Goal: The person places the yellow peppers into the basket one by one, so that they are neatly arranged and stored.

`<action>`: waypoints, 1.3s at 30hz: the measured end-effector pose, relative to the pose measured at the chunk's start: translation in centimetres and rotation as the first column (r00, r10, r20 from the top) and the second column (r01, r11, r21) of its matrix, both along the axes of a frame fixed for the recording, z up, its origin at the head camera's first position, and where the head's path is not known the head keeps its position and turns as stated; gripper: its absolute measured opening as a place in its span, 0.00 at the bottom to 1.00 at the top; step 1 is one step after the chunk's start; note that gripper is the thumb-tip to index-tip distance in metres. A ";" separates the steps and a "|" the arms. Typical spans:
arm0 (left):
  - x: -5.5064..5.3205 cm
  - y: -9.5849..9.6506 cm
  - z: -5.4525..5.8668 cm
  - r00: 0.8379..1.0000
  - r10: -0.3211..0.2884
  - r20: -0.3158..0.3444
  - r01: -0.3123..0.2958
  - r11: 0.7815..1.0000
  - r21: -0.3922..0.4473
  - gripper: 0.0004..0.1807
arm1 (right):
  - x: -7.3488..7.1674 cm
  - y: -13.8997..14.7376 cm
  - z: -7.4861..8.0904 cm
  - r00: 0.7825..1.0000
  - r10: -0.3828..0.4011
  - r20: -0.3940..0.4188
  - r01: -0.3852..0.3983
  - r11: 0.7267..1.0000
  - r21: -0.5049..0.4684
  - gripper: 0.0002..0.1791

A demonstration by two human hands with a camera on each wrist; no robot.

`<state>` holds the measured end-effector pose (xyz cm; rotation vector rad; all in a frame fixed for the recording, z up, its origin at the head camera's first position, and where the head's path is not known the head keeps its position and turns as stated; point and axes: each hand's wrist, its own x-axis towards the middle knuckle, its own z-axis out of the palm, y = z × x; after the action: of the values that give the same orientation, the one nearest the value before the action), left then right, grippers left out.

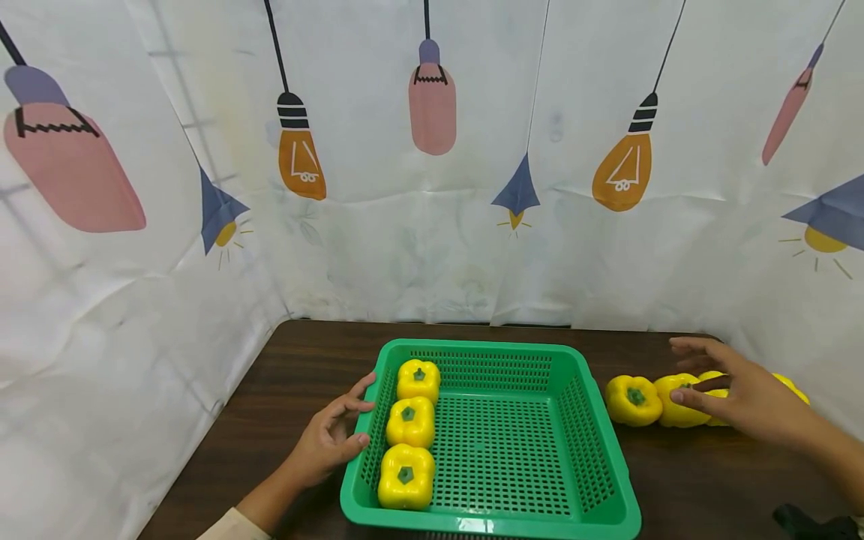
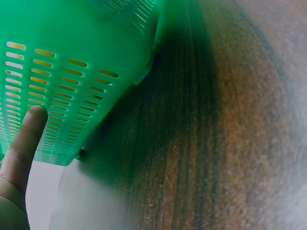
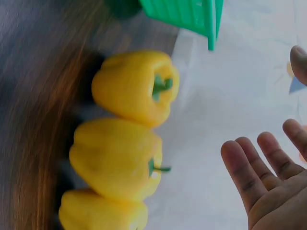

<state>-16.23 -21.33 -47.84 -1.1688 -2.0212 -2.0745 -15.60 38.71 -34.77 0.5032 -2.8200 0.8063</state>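
Note:
A green plastic basket (image 1: pixel 496 439) stands on the table, with three yellow bell peppers (image 1: pixel 410 422) lined up along its left side, stems up. My left hand (image 1: pixel 331 435) rests against the basket's left wall and rim. In the left wrist view, one finger (image 2: pixel 29 132) touches the slotted wall. My right hand (image 1: pixel 745 386) hovers over a row of yellow bell peppers (image 1: pixel 634 401) to the right of the basket, partly hiding some of them. Its fingers are spread and hold nothing. The right wrist view shows peppers (image 3: pixel 117 158) lying beside the hand, apart from the fingers.
The dark brown wooden table (image 1: pixel 270 397) carries everything. A white curtain (image 1: pixel 432 247) printed with lamps hangs behind it and along the left. A black object (image 1: pixel 810 521) lies at the lower right edge.

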 end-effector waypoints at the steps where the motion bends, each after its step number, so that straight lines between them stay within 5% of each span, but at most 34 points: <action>1: 0.0 0.0 0.0 1.000 0.001 0.001 -0.001 1.000 -0.001 0.19 | -0.1 0.4 0.1 1.000 -0.010 0.011 0.010 1.000 0.011 0.39; 28: -0.1 -0.1 -0.2 1.000 -0.002 0.004 0.002 1.000 0.009 0.20 | -1.5 7.2 -1.4 0.979 -0.178 0.097 0.170 0.982 0.088 0.44; 39: -0.1 0.0 0.0 1.000 -0.005 -0.004 0.005 1.000 0.005 0.19 | -1.9 9.6 -3.1 0.970 -0.238 0.049 0.235 0.969 0.072 0.47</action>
<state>-16.30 -21.31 -47.86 -1.1773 -2.0128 -2.0761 -17.50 48.33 -37.90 0.1482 -2.8921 0.6926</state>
